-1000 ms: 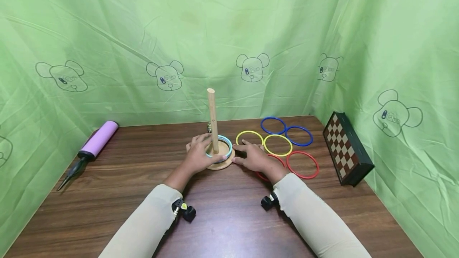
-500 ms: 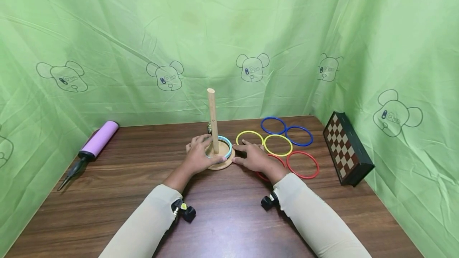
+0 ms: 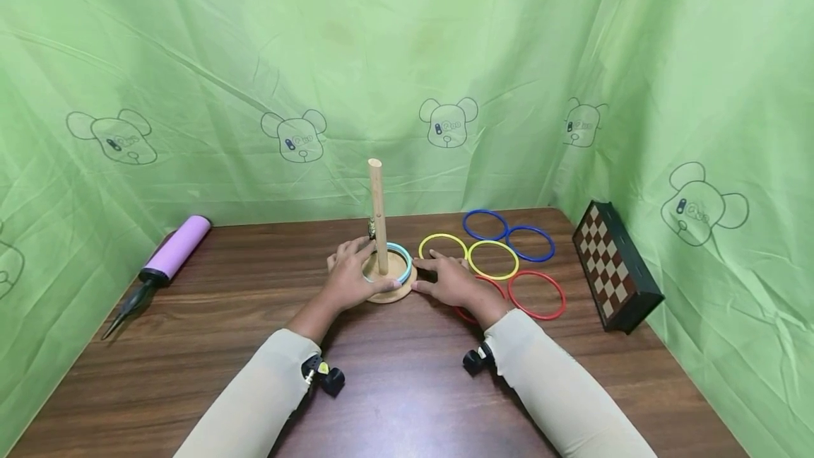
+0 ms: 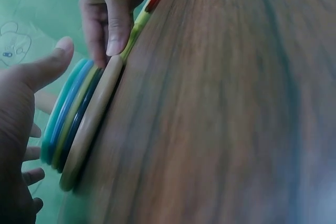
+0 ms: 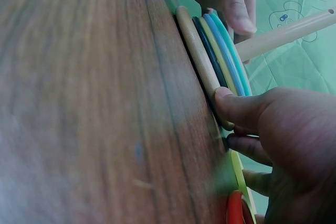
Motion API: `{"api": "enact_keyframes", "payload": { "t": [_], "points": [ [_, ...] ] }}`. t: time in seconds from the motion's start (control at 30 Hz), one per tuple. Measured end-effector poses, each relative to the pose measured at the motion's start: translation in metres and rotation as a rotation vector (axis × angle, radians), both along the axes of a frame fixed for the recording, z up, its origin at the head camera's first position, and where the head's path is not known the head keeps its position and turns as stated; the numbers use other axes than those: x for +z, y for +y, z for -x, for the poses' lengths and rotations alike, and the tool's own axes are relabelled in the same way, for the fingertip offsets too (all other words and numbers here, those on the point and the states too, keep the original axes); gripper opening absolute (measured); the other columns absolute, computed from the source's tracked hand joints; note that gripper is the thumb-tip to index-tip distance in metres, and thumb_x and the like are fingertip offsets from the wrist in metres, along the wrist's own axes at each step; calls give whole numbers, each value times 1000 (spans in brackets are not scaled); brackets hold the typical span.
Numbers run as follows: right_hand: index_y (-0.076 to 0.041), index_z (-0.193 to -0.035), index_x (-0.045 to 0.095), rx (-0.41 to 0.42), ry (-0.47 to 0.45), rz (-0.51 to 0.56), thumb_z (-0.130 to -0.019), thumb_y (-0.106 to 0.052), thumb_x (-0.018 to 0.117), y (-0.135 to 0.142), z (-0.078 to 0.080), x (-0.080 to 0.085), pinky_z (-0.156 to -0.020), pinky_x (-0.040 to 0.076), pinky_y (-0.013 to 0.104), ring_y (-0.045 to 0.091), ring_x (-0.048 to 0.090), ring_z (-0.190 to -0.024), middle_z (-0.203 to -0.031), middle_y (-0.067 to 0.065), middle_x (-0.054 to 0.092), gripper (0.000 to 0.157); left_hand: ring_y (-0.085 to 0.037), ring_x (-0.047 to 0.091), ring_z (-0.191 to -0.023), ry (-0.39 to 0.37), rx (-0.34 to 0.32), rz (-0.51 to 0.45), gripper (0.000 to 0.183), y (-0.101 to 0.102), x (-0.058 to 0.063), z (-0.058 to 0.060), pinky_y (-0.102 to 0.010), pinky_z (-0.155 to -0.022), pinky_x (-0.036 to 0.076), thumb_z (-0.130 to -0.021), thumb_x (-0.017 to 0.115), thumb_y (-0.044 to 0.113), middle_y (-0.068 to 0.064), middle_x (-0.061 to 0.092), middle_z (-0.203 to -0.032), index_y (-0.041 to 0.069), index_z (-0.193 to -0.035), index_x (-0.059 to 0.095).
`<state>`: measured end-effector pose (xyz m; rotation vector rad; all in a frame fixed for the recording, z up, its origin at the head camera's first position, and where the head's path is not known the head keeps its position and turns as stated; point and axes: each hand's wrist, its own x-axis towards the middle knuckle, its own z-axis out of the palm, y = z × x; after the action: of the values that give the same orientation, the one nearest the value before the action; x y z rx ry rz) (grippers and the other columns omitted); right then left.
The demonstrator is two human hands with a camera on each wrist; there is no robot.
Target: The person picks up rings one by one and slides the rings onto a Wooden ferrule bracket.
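A wooden ring-toss stand (image 3: 378,218) has its post upright on a round base (image 4: 93,124). Around the foot of the post lies a stack of rings (image 3: 405,260); upward from the base they run dark, yellow, blue and teal in the left wrist view. My left hand (image 3: 345,279) is at the stack's left side, thumb raised off the rings and fingers spread beyond them. On the other side my right hand (image 3: 447,281) holds the base's edge, its thumb (image 5: 231,100) on the rim and fingers bent beside it.
Right of the stand lie flat rings: two blue (image 3: 531,243), two yellow (image 3: 493,260) and two red (image 3: 537,295), one red partly under my right wrist. A chessboard box (image 3: 613,267) stands at the right edge, a purple hand pump (image 3: 181,244) at the left. Green curtains (image 3: 407,55) surround the table.
My left hand has shifted slightly left and its thumb has come off the rings. The right hand stays at the base; the stand has not moved.
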<state>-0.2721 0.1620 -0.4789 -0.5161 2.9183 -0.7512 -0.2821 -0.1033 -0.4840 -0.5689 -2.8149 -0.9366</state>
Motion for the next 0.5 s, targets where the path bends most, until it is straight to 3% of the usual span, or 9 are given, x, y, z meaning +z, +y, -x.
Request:
{"api": "enact_keyframes", "payload": {
  "t": [0.23, 0.5],
  "points": [
    [-22, -154, 65, -7, -3, -2, -102, -46, 77, -1, 1, 1, -123, 28, 74, 38, 39, -164, -171, 25, 45, 58, -49, 29, -161, -13, 29, 59, 122, -25, 4, -3, -76, -119, 25, -76, 89, 72, -23, 34, -175, 6, -168, 42],
    [-22, -155, 64, -10, -22, 3, -102, -45, 77, 0, -1, 1, -125, 26, 75, 40, 37, -165, -173, 27, 40, 59, -56, 13, -165, -110, -2, 139, 142, -46, -12, -5, -86, -125, 5, -67, 82, 91, -29, 16, -179, 7, -171, 35]
  ]
}}
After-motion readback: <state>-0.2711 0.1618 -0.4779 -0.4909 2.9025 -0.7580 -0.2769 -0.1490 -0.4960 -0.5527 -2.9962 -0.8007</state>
